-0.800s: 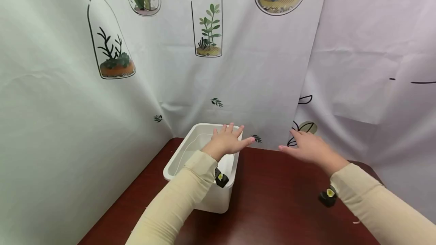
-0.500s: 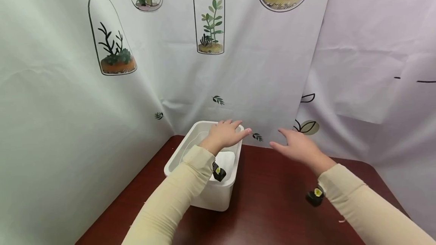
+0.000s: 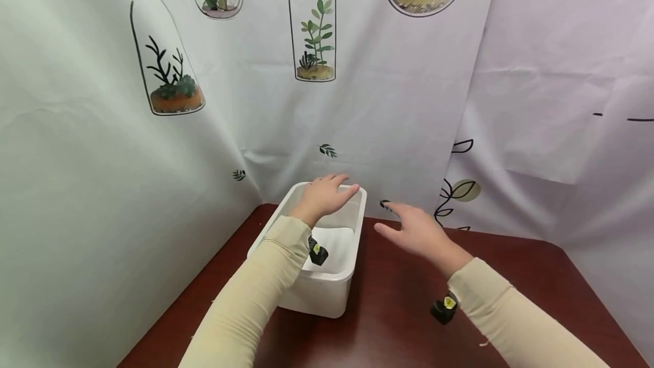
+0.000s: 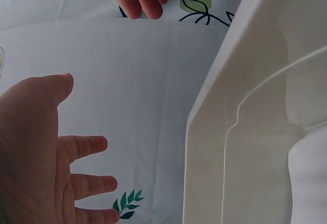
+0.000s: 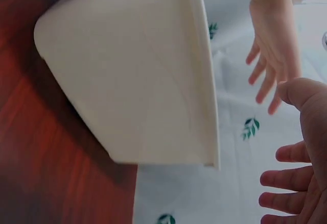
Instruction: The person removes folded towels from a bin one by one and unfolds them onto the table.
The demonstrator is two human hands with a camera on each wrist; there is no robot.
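A white plastic bin stands on the dark red table, and something white and smooth lies inside it. My left hand hovers over the bin's far part, fingers spread and holding nothing. To the right of the bin, my right hand is raised over the table with its fingers extended toward the bin. In the left wrist view, the bin's rim runs beside my spread left hand. The right wrist view shows the bin's outer side and my right hand with fingers apart.
The wooden table extends to the right and front of the bin. Behind it hangs a pale cloth printed with plants in jars, and another side of cloth closes in on the left. Small black cameras sit at both wrists.
My right hand has moved left toward the bin. My left hand has shifted slightly left and up over the bin, uncovering more of the white thing inside. The bin has stayed in place.
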